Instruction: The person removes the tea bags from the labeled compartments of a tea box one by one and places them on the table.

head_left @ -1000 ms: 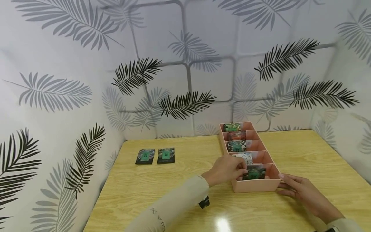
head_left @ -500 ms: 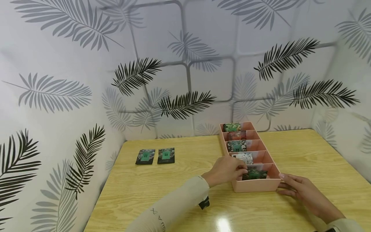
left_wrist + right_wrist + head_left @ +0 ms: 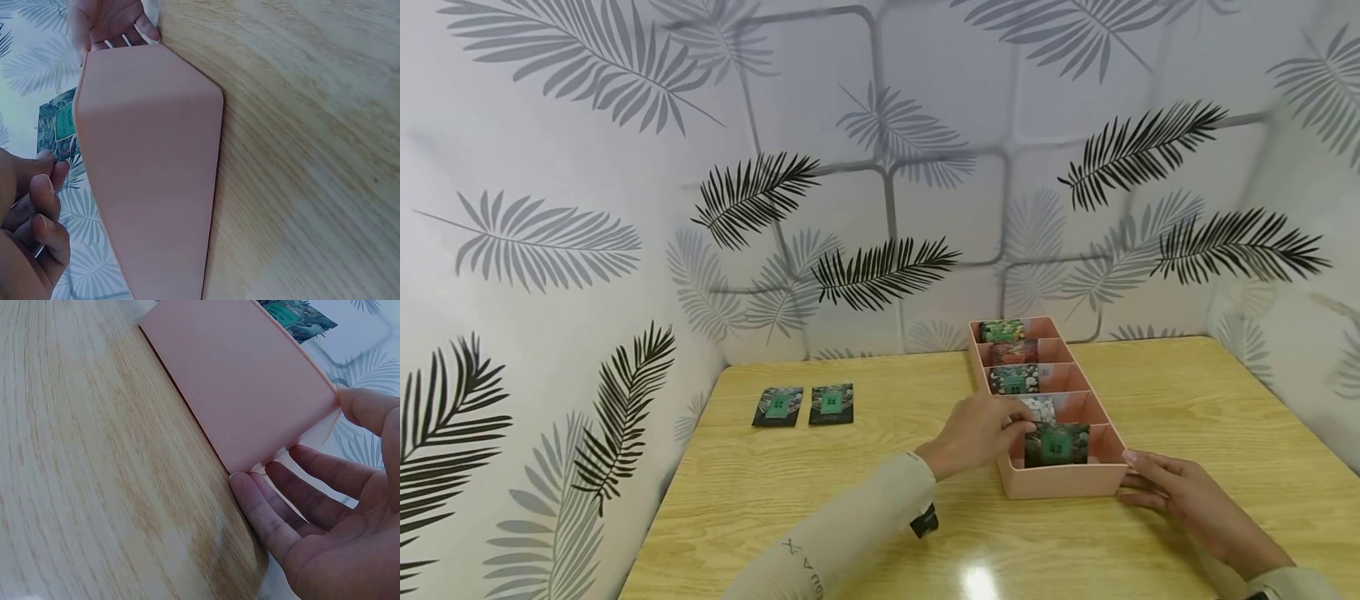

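Near the front of the pink divided box [image 3: 1063, 482], my left hand [image 3: 968, 435] pinches a dark packet with a green label [image 3: 1057, 447] by its left edge. The packet stands upright, its lower edge within the nearest compartment. In the left wrist view, the packet [image 3: 57, 125] shows above the box rim, between thumb and fingers. My right hand [image 3: 1198, 504] grips the near right corner of the box. In the right wrist view, its thumb is at the rim and its fingers [image 3: 269, 509] press the side wall of the box [image 3: 244, 381].
Farther compartments hold a whitish packet [image 3: 1040, 408], a dark flowered packet [image 3: 1013, 380], a red packet [image 3: 1014, 352] and a green-yellow packet [image 3: 1002, 331]. Two dark green-labelled packets [image 3: 777, 407] lie at the left of the wooden table [image 3: 760, 500]. A patterned wall stands behind.
My left hand has risen slightly, bringing the dark packet up from low in the front compartment to a more upright position. The right hand and the box have stayed in place.
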Demonstrator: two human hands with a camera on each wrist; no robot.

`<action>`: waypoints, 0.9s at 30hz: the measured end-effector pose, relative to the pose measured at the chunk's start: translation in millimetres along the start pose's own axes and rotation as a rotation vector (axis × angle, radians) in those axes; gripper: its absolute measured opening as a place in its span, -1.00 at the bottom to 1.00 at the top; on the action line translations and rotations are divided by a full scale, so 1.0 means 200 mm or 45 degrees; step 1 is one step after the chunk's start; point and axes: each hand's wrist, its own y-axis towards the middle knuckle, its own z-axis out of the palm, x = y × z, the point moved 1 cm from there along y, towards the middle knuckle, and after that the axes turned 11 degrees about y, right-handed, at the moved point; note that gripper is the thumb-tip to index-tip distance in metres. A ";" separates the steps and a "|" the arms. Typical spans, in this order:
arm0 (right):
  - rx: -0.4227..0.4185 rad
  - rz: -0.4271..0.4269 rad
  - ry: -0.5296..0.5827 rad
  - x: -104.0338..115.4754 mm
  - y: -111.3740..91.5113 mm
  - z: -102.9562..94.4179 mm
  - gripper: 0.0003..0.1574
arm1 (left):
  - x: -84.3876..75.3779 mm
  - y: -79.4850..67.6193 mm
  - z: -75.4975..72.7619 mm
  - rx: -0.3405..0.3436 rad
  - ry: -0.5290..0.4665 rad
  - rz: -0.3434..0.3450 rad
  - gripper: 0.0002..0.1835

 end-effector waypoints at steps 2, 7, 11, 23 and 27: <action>-0.003 0.006 -0.003 0.00 0.00 0.00 -0.12 | 0.01 0.00 -0.01 -0.029 -0.009 -0.001 -0.82; -0.024 0.007 -0.017 0.00 0.00 0.01 -0.11 | 0.04 -0.01 -0.04 -0.079 -0.062 -0.014 -0.82; -0.021 0.005 -0.023 0.00 0.00 0.01 -0.10 | 0.06 -0.02 -0.07 -0.108 -0.094 -0.024 -0.81; 0.015 0.009 0.013 0.00 0.00 0.01 -0.12 | 0.15 -0.04 -0.16 -0.216 -0.189 -0.056 -0.80; 0.019 -0.006 0.024 0.00 0.00 0.01 -0.16 | 0.19 -0.05 -0.19 -0.233 -0.292 -0.085 -0.81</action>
